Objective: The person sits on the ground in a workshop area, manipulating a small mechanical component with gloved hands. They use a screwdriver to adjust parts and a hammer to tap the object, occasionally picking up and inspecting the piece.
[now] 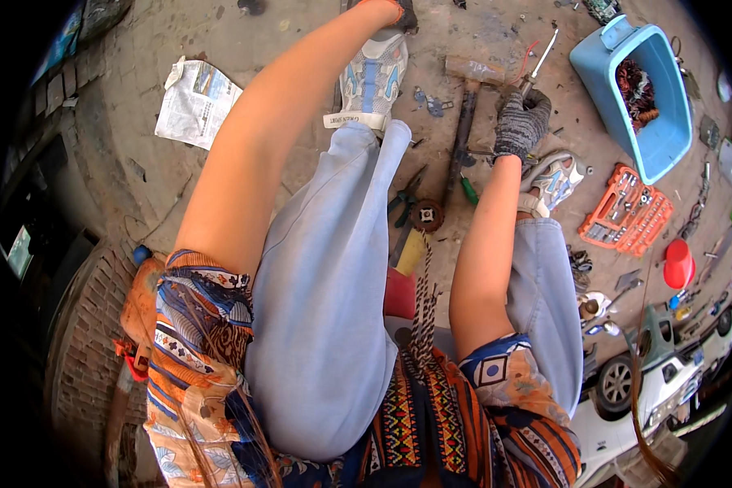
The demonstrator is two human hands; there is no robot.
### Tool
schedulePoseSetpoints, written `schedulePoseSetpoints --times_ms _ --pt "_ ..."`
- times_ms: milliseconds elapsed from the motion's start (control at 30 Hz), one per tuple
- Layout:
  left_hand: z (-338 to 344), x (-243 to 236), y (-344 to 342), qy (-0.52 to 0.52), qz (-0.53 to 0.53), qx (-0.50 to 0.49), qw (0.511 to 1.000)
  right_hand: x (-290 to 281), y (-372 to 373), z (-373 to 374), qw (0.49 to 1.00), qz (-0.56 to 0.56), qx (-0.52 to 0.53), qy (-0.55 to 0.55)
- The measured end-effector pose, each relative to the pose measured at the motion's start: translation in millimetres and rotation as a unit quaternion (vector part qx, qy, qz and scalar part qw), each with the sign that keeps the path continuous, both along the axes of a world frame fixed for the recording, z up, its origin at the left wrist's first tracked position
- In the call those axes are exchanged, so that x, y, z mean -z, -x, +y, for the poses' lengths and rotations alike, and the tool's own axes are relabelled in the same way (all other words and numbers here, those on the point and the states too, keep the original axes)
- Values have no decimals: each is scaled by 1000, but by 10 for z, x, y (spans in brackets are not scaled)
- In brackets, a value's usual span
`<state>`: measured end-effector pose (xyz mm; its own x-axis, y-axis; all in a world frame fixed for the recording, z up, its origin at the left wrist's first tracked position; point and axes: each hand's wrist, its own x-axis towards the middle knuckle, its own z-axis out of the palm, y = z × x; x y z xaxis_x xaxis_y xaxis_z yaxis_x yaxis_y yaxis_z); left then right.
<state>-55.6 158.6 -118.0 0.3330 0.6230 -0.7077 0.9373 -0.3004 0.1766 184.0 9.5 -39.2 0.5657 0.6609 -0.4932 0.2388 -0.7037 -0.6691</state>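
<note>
My right hand, in a grey knit glove, is closed around the handle of a screwdriver, its bright shaft pointing away from me. Just left of that hand lies a hammer with a blocky, worn head and a long dark handle. My left hand reaches to the top edge, beyond my left shoe. It wears a dark glove with an orange cuff; the picture's edge cuts it off, so its fingers are hidden. A thin red wire lies close to the screwdriver.
Right of my hand stands a blue plastic tub with reddish wire scrap inside. Nearby are an orange socket set case and a red bowl. Pliers and a green-handled tool lie between my feet. Newspaper lies left.
</note>
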Motion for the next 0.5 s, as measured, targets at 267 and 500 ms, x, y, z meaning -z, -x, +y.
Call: schedulePoseSetpoints --times_ms 267,500 --pt "-6 -408 -137 24 22 -39 999 51 410 -137 974 -49 -183 -126" --pt "-79 -771 -171 -11 26 -95 995 -66 599 -160 975 38 -210 -60"
